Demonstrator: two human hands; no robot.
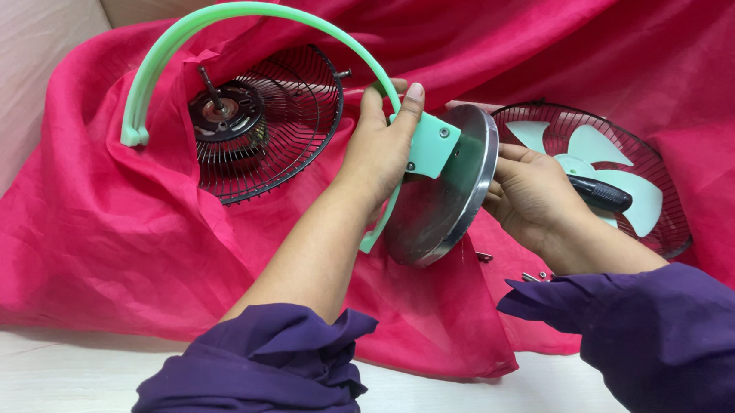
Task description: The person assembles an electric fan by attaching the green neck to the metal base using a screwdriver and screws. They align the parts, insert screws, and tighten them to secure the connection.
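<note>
While left hand [384, 141] grips green curved bracket [225, 22] on round metal base [448, 188], right hand [534, 190] holds black-handled tool [601, 194]; 2 fan grilles on pink cloth [110, 224].

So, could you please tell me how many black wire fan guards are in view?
2. One wire guard with the motor lies upper left on the pink cloth; the other guard, holding the pale green blade, lies right, behind the right hand.
</note>
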